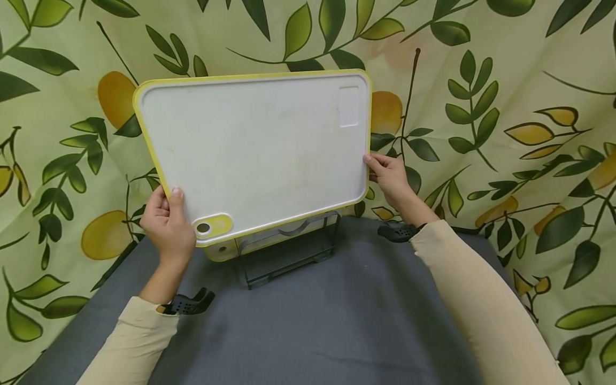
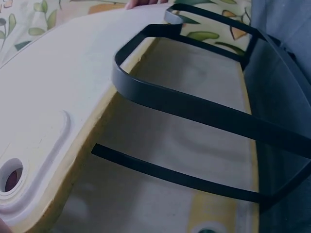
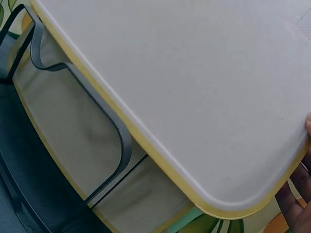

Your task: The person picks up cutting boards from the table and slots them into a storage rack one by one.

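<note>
A white cutting board (image 1: pixel 260 149) with a yellow rim is held up, tilted, between both hands. My left hand (image 1: pixel 168 224) grips its lower left edge, thumb on the front face, close to the yellow patch with a round hole (image 1: pixel 203 228). The right hand (image 1: pixel 392 179) pinches the right edge low down, with the thumb in front. Just below and behind the board stands a black metal rack (image 2: pixel 184 108). In the rack is a second yellow-rimmed cutting board (image 3: pixel 73 111), partly covered in the head view by the raised one.
The rack rests on a table with a dark grey cloth (image 1: pixel 337 321). Behind and at both sides hangs a leaf-patterned curtain (image 1: pixel 481 187). A light green edge (image 3: pixel 184 220) shows behind the boards in the right wrist view.
</note>
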`<action>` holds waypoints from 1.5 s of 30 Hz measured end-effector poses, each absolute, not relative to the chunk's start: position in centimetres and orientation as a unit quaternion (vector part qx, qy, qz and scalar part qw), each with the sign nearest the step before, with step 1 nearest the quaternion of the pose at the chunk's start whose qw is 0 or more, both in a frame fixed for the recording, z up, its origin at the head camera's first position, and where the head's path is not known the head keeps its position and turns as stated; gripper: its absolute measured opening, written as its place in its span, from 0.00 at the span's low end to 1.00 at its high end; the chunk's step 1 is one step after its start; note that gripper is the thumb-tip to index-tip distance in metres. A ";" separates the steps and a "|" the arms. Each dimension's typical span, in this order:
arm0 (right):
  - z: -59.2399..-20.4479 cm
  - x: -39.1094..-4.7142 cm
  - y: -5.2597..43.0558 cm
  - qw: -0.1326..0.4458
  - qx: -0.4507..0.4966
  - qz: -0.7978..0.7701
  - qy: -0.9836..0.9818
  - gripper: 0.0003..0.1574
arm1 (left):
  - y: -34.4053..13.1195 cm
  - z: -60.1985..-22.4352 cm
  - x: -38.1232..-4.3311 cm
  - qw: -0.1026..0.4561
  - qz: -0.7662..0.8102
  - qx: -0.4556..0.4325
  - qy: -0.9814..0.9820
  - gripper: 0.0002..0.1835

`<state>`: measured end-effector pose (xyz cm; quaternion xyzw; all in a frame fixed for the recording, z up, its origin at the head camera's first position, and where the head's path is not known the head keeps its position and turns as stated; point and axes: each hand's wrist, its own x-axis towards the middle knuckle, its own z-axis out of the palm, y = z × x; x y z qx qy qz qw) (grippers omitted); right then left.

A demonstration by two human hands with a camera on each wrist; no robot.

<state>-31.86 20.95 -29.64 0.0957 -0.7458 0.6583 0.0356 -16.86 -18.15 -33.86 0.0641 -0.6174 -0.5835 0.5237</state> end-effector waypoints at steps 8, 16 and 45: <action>-30.4 -31.7 21.0 0.028 0.084 0.655 -0.750 0.30 | -17.9 -34.2 -16.6 0.523 -0.583 0.053 -0.620 0.14; -31.3 -31.6 20.6 0.020 0.065 0.651 -0.756 0.31 | -17.8 -34.9 -16.2 0.533 -0.587 0.033 -0.608 0.13; -34.7 -31.3 21.5 -0.008 0.076 0.650 -0.756 0.33 | -17.6 -38.2 -14.5 0.496 -0.570 0.035 -0.655 0.14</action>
